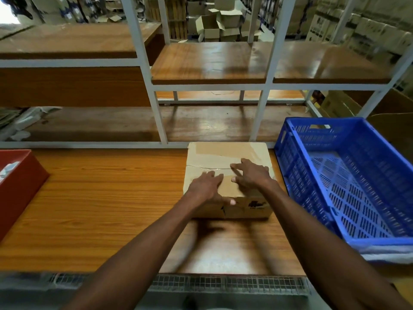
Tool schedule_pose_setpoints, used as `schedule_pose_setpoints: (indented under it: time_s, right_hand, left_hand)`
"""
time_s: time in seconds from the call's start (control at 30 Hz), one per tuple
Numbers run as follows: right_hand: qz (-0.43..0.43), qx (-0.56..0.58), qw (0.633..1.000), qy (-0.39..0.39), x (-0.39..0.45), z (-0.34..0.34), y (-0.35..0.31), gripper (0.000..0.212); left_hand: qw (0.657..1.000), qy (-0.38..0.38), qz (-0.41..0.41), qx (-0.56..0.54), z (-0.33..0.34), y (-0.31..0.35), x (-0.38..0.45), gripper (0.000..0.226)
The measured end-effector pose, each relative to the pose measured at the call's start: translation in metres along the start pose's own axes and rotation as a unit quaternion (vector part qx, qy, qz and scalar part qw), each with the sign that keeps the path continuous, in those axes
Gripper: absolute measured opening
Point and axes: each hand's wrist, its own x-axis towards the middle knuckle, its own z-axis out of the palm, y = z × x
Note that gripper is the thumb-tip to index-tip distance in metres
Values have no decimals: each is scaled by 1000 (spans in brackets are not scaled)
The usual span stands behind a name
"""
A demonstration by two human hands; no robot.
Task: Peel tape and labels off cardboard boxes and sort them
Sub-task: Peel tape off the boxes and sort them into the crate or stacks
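— Cardboard box: where on the wooden table?

— Right of centre, far edge up against the white shelf frame, just beside the blue crate, well apart from the red bin at the far left

— And the grip?

— None as such. Left hand flat on the near half of the top, fingers straight, thumb hooked down over the front edge; pressing, not clutching. Right hand spread on the top too, fingers relaxed and pointing left, pinching nothing

— Tape to go for?

— Clear tape along the flap seam, running side to side across the top. Long axis left to right, then, crosswise to both forearms. Brown tape strip farther back, roughly parallel, untouched

— Nearer hand?

— Right, plainly: fingertips on the seam line, about midway along. Left just short of it, on the near side

— So, probably?

— Hold down with the left, pick up an edge with the right, pull along the seam rather than across. Loose end hard to make out; possibly at the left edge of the box, away from the right fingertips, so likely a reach or a turn of the box first. No label visible on the top
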Motion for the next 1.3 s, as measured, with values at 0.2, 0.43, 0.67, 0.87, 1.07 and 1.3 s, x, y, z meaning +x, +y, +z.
schedule_pose_setpoints:
  time_s: [0.2,0.43,0.67,0.87,1.07,1.3]
  right_hand:
    - [-96,38,992,72,-15,39,27,76]
    - [-31,-77,995,62,-33,56,37,105]
    - [43,70,964,252,-68,103,45,88]
    - [11,117,957,265,-53,54,47,78]
    - [-7,140,935,325,-36,-1,36,66]
    - [-20,138,938,317,-8,-43,24,62]
  left_hand:
    - [999,-7,32,33,25,-18,-14,135]
    - [990,134,-29,37,40,-10,-23,100]
    - [964,236,-95,-82,61,-31,-35,101]
    - [926,318,-95,-179,30,-31,-30,116]
    - [876,402,-95,-249,-22,-24,-23,116]
    - [855,433,-86,-272,-60,-36,-2,83]
